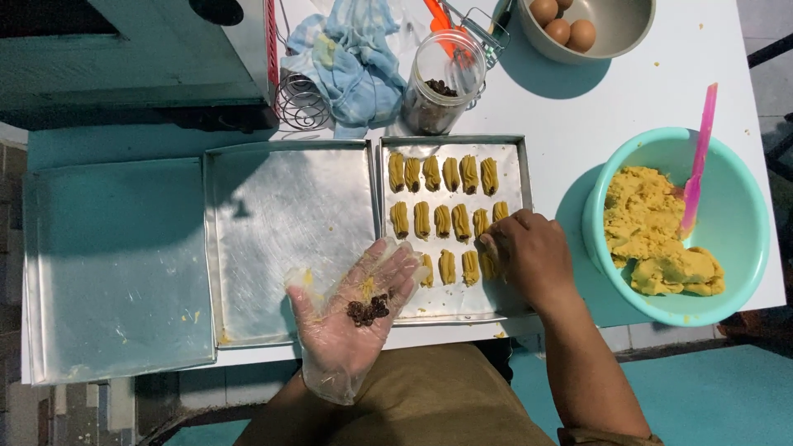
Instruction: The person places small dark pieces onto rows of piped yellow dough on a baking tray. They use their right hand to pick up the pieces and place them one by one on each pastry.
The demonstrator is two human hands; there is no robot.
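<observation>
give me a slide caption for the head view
Gloved left hand cups raisins while right hand touches piped dough on a tray.

One container only: a clear plastic jar (pixel 438 83), lid off, at the far edge of the white table just behind the cookie tray (pixel 516 153). Cylindrical, transparent walls, dark raisin-like pieces pooled in the bottom part. It stands upright between the crumpled blue cloth (pixel 351 62) and the grey bowl of eggs (pixel 591 29). No label shows on the jar. No signs and no screens in view.
</observation>
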